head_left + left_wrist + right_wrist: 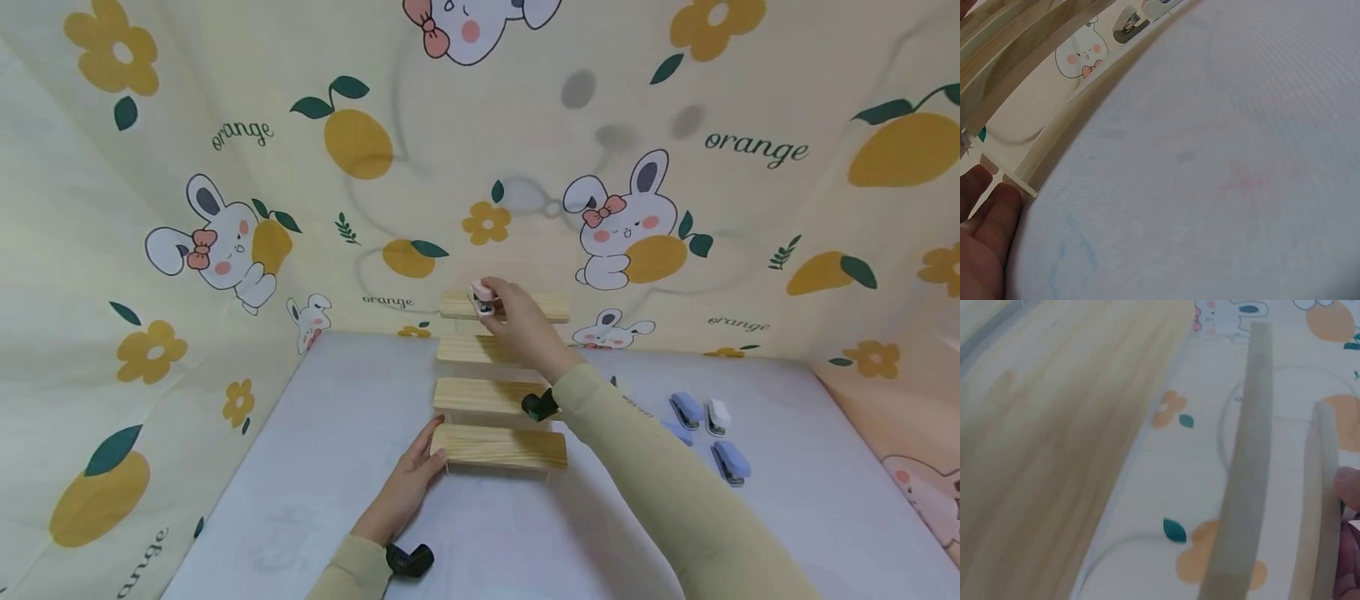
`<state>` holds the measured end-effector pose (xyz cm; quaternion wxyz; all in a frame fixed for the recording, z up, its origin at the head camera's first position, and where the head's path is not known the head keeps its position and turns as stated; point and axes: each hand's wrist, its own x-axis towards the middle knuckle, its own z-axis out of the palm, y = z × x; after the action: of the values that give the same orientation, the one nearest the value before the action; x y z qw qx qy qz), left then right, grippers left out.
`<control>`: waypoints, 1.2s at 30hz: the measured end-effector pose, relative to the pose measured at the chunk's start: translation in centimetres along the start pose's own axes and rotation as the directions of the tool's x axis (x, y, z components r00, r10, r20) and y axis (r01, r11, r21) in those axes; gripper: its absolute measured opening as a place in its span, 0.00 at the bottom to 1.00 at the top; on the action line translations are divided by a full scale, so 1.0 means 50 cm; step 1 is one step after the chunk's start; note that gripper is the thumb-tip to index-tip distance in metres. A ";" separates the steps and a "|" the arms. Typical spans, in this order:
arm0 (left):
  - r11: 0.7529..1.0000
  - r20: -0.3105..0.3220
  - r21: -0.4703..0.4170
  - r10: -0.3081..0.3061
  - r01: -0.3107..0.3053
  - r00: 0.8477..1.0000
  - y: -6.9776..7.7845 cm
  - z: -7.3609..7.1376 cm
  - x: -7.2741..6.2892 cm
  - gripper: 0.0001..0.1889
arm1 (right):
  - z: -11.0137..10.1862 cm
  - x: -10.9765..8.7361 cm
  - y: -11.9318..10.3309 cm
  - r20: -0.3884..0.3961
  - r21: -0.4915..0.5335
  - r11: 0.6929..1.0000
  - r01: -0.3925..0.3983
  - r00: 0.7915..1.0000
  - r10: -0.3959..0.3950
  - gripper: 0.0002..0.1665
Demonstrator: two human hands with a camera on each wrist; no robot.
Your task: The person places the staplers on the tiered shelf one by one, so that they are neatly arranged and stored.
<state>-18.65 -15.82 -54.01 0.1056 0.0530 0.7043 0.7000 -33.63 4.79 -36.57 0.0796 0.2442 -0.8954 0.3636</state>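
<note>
A stepped wooden rack [498,446] with pale boards stands on the table in the head view. At its top board [551,307], my right hand [525,325] holds a small white-and-pink stapler [482,298] between thumb and fingers. My left hand [411,479] grips the left end of the lowest board, thumb at the front edge and fingers behind. Fingers [997,219] of that hand show beside the rack's end in the left wrist view. In the right wrist view, part of the right hand [1349,494] appears at the right edge, beside the boards [1241,462].
Right of the rack lie several staplers, among them a blue one [686,409], a white one [717,416] and a nearer blue one [731,462]. A printed cloth [525,108] forms the back and sides around the white table [300,500].
</note>
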 end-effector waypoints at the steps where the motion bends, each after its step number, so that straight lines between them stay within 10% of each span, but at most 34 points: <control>1: 1.000 -0.001 0.002 -0.002 0.002 1.000 0.000 0.000 0.000 0.31 | 0.003 0.002 -0.002 -0.003 0.018 1.000 -0.005 1.000 0.005 0.35; 23: 1.000 -0.009 0.018 -0.013 0.013 1.000 0.001 0.003 -0.002 0.30 | 0.046 0.008 -0.018 -0.099 0.035 0.999 -0.028 0.995 0.031 0.34; 36: 1.000 -0.020 0.026 -0.008 0.008 1.000 -0.004 -0.001 -0.001 0.30 | -0.044 -0.081 0.019 -0.060 0.031 0.998 -0.060 0.996 0.062 0.41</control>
<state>-18.62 -15.90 -54.22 0.1006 0.0444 0.7146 0.6908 -30.66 8.46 -36.86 0.0922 0.2066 -0.8942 0.3863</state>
